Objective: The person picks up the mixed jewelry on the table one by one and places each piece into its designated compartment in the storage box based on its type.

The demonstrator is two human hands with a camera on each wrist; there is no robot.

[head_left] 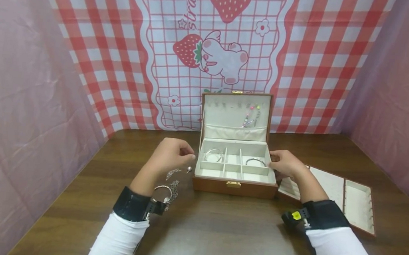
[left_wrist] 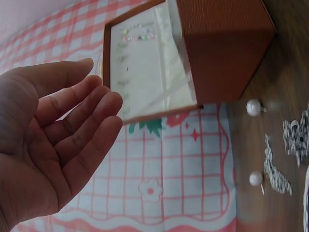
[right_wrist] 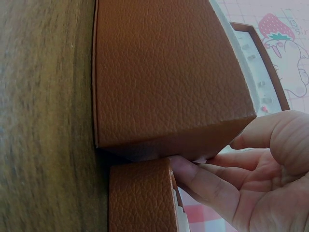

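Note:
A brown jewelry box (head_left: pixel 234 187) stands with its lid (head_left: pixel 231 123) raised. Its pale compartments hold a bangle (head_left: pixel 214 155) at left and another bracelet (head_left: pixel 256 162) at right. My left hand (head_left: pixel 173 155) hovers by the box's left side, fingers loosely bent around nothing. Below it on the table lie pearl stud earrings (left_wrist: pixel 254 108), a fine chain (left_wrist: pixel 276 171), a silver bangle (head_left: pixel 164 189) and a chunkier chain (head_left: pixel 174 189). My right hand (right_wrist: pixel 260 169) grips the box's right side, thumb at the rim and fingers against the outer wall.
A compartmented tray (head_left: pixel 357 195) lies on the table to the right, one end close to the box and partly behind my right forearm. A beaded bracelet (head_left: pixel 251 116) hangs inside the lid. A red-checked strawberry cloth (head_left: pixel 214 8) stands behind the table.

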